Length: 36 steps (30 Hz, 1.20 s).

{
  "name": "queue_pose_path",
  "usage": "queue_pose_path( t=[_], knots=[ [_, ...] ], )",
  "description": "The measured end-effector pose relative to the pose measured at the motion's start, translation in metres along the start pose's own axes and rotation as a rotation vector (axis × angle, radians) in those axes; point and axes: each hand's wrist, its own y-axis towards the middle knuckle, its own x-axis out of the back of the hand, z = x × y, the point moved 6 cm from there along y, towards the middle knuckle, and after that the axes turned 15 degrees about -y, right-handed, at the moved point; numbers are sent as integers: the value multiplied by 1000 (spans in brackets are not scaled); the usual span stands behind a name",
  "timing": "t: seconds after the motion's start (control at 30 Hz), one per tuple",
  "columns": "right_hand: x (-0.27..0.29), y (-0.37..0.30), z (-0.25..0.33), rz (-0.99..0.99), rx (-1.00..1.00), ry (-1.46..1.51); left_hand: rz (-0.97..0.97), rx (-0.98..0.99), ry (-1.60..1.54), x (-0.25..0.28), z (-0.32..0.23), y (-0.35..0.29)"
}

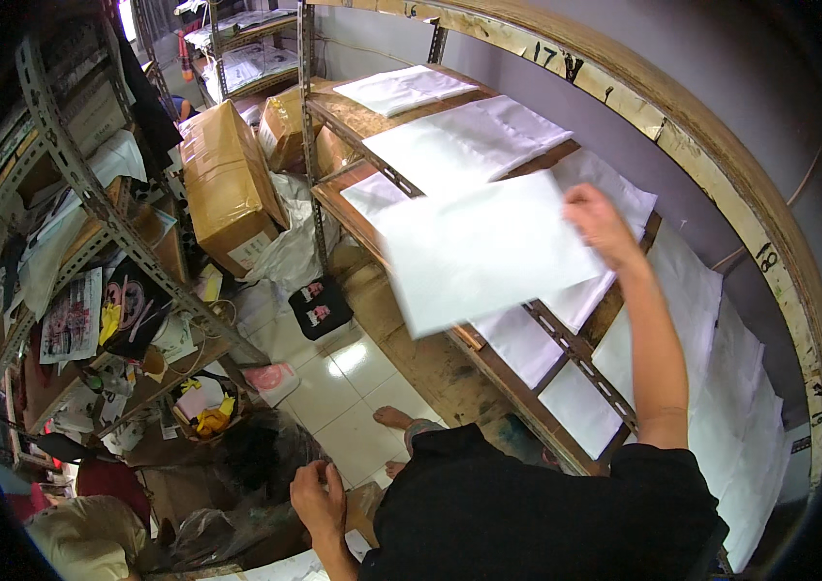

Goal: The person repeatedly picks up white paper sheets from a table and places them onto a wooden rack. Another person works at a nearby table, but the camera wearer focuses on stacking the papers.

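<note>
A flat white sheet [488, 254], slightly blurred by motion, hangs from my right hand [601, 225]. The fingers and thumb pinch its right edge, and the sheet is tilted over the rack's front rail. I cannot tell whether it is paper or cloth. Similar white sheets lie on the wooden shelf, among them a wide one [464, 140] just beyond the held sheet and a smaller one [401, 89] farther back. My left hand [320, 499] hangs low beside my body, its fingers loosely bent and slightly apart, with nothing visible in it.
The slotted metal rail [580, 368] edges the shelf, with a curved upper board [769, 203] above. Taped cardboard boxes [227, 184] stand on the floor near a black folded cloth [320, 308]. Cluttered shelving [130, 232] fills the left. Another person [91, 533] is at lower left.
</note>
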Motion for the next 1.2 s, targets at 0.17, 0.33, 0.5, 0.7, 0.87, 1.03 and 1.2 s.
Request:
queue_pose_path(
  t=[0.17,0.33,0.5,0.7,0.87,1.03,1.2],
  knots=[
    [95,-14,-111,-310,-298,11,66,97,-46,-12,25,-10],
    [117,-22,-180,-462,-410,-180,112,99,-49,-19,24,-12],
    [119,-28,-202,-507,-446,-311,147,102,-58,-23,30,-17],
    [127,-27,-206,-527,-463,-419,182,103,-49,-28,27,-21],
    [140,-17,-222,-521,-498,-507,178,143,-102,-33,30,-23],
    [178,5,-256,-626,-216,-744,183,81,-78,-26,35,-23],
    [55,59,-106,-236,34,-333,101,129,-24,-15,48,-41]
  ],
)
